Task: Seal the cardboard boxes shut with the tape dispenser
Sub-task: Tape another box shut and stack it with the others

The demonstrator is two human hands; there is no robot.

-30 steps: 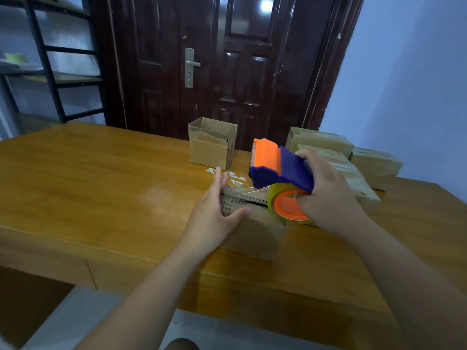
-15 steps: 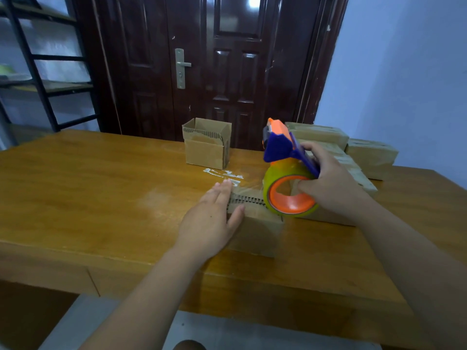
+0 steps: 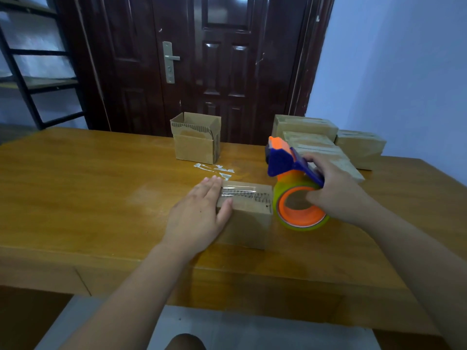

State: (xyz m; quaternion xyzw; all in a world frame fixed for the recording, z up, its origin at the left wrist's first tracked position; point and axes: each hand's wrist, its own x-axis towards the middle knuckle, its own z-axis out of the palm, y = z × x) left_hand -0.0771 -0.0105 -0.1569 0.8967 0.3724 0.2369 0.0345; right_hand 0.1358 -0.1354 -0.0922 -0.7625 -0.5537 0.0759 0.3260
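Pressing flat with straight fingers, the left hand (image 3: pixel 195 215) covers the left end of a small brown cardboard box (image 3: pixel 249 218), where clear tape shines over the jagged corrugated seam running from those fingertips toward the right hand (image 3: pixel 338 195). That hand is wrapped round the blue handle of the tape dispenser (image 3: pixel 285 162), whose orange hub and yellow-green roll sit under the palm, just beside the box's right end on the wooden table (image 3: pixel 75 198). Beyond the left fingertips lie tape scraps (image 3: pixel 214 170) and an open box (image 3: pixel 195 142); closed boxes (image 3: pixel 305 125) sit behind the right hand.
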